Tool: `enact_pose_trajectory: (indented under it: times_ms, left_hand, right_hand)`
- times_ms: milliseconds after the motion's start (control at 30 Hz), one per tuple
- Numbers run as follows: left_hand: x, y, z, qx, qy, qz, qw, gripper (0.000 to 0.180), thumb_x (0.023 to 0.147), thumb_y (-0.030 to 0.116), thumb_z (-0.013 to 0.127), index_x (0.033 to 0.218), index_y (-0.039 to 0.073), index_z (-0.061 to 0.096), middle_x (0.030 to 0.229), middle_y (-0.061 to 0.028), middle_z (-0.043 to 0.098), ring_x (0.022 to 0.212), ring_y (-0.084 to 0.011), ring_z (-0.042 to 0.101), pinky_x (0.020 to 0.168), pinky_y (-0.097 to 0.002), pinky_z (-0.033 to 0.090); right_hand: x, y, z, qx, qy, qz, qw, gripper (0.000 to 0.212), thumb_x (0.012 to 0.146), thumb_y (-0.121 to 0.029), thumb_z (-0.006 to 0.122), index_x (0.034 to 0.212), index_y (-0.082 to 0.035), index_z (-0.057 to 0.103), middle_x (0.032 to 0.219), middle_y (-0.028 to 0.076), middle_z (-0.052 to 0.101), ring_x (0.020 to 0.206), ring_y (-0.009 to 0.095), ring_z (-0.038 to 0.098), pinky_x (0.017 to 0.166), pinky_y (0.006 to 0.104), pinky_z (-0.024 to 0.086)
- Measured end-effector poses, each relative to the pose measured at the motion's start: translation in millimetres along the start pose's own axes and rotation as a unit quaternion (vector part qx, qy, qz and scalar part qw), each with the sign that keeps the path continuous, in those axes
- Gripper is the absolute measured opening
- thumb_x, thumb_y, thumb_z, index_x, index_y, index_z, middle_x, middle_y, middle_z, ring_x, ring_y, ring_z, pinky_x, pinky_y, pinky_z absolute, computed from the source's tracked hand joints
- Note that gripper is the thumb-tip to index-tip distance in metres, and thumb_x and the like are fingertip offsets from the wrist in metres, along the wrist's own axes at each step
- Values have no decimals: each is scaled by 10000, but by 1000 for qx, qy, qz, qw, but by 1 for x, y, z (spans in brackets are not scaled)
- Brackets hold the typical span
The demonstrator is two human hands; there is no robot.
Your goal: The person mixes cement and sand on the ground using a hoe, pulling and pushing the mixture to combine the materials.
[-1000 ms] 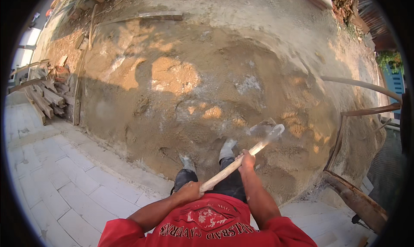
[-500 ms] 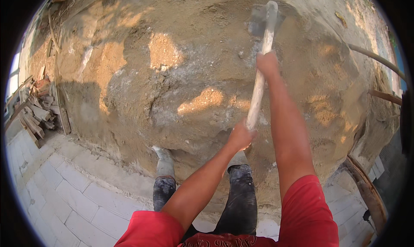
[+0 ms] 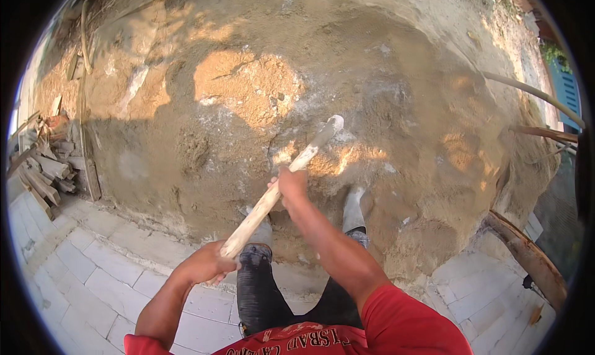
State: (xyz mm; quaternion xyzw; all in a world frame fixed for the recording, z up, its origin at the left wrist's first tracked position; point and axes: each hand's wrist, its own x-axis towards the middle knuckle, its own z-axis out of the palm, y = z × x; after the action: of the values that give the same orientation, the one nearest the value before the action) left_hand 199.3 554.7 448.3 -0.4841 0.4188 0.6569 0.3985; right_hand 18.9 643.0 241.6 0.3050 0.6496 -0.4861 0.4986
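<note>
My left hand [image 3: 209, 263] is wrapped round the butt end of a hoe's pale wooden handle [image 3: 255, 215], low over the paving at the near edge of the heap. Further up the same handle my right hand [image 3: 292, 186] is closed, roughly in front of my knees. The handle slants up and away to the right. Its far end, the hoe head [image 3: 335, 123], is over the sandy heap [image 3: 254, 85]; the blade is mostly hidden from this view. Both my feet, in grey boots [image 3: 354, 209], stand in the heap's near edge.
Split wood [image 3: 48, 169] is piled at the left beside an upright board [image 3: 90, 163]. Poles [image 3: 536, 93] jut in from the right. A rough plank [image 3: 527, 256] leans at the lower right. Pale paving [image 3: 118, 287] borders the heap, and a blue slatted panel [image 3: 569, 91] stands far right.
The hoe head has come down and back toward me from the far right of the heap. Both hands have swung left and nearer with the handle, and my feet have shifted.
</note>
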Motion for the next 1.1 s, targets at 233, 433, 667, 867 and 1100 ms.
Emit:
enact_pose_trajectory:
  times_ms: [233,433,667,867,1100]
  left_hand:
    - [-132,-104,25,237,137,-49,960,380,733,235,830,968,14,630,701,-134,650,619,-219,642,611,-347,514]
    - [174,-50,213,23,138,106,985,455,814,306,769,1156,40,630,907,-173,705,851,-321,696,783,-407,531]
    - [357,160,288,-144,25,205,968,291,833,261,698,883,10,561,635,-80,598,504,-176,555,499,-361,453]
    - [330,-4,258,-224,-99,20,969,207,850,115,668,965,15,528,613,-11,514,451,-114,482,397,-298,402]
    - [175,-36,116,-229,-79,-59,969,262,847,131,700,1001,24,517,644,4,500,487,-88,488,412,-273,407]
  right_hand:
    - [-165,33,-9,159,-183,30,970,410,952,-25,570,1186,-63,235,1008,130,514,719,195,606,603,393,588]
    - [-15,-96,-126,-118,-72,-261,955,350,981,-83,568,1211,-52,306,828,55,529,558,136,558,477,292,479]
    - [225,-270,-223,-442,208,-316,813,495,884,-197,640,1173,134,412,1085,353,638,1005,433,676,854,464,557]
    - [261,-20,-243,-467,184,-56,863,628,863,-274,627,1301,79,348,1199,342,606,1141,444,615,952,442,512]
    - [179,67,-130,-218,111,9,970,485,880,-136,574,1240,42,303,934,233,584,801,321,631,701,408,538]
